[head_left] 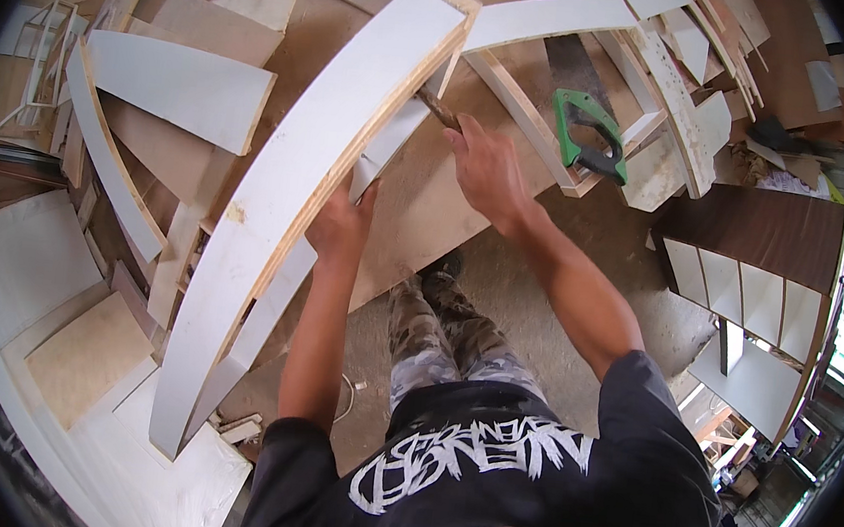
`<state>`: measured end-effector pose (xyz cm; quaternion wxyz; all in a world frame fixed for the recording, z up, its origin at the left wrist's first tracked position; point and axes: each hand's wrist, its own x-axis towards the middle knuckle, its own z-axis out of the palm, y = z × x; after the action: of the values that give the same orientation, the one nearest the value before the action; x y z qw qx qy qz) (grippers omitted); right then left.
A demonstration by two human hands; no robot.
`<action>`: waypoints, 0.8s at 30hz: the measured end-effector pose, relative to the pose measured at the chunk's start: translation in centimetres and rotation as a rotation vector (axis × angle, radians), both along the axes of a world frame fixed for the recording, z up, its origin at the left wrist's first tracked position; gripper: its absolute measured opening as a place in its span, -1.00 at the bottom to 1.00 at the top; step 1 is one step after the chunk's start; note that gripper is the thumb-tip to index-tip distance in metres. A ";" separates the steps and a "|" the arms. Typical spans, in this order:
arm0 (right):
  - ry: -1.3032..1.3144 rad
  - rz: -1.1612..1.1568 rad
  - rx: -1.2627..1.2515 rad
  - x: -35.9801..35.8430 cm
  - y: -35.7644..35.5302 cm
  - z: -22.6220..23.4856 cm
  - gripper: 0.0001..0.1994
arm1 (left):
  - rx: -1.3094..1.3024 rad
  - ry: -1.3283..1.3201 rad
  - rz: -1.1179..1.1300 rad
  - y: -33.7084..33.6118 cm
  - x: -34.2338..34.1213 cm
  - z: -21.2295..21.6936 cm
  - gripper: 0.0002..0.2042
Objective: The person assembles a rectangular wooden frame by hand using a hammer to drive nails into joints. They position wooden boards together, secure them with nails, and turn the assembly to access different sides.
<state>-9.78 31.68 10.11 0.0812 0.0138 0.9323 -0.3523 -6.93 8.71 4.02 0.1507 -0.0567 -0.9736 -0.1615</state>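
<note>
A long curved frame, white-faced with raw wood edges, stands in front of me and runs from lower left to upper middle. My left hand is closed on its inner side by a white crosspiece; most of the fingers are hidden by the frame. My right hand is wrapped round a slim brown stick-like tool. The tool's far end reaches the inside of the frame near its top, where I cannot make out its tip. To the right lies a handsaw with a green handle.
A plywood worktop lies beneath the frame. Curved white panels and board offcuts pile up at the left. More curved framing spreads at the far right. A dark brown cabinet with white compartments stands on the right.
</note>
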 end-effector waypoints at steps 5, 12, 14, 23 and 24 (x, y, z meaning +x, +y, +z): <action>0.048 -0.041 0.014 0.0 -0.2 -0.8 -0.72 | -0.033 0.032 0.015 0.0 0.0 -0.4 -0.34; 0.022 -0.050 0.093 1.0 0.0 -2.2 -0.73 | -0.003 0.021 -0.005 0.0 0.0 -0.2 -0.33; 0.153 -0.065 0.058 1.8 -0.8 -0.9 -0.73 | -0.037 0.002 -0.001 -0.4 0.6 -0.2 -0.36; -0.018 0.025 0.098 -0.2 0.0 -0.5 -0.70 | 0.001 0.060 -0.020 0.2 -0.4 -0.3 -0.36; -0.018 0.023 0.098 0.1 0.0 -0.4 -0.70 | 0.001 0.060 -0.022 0.0 0.0 -0.1 -0.36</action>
<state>-9.64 31.66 9.67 0.0930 0.0103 0.9478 -0.3050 -6.95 8.71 3.91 0.1780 -0.0723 -0.9680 -0.1618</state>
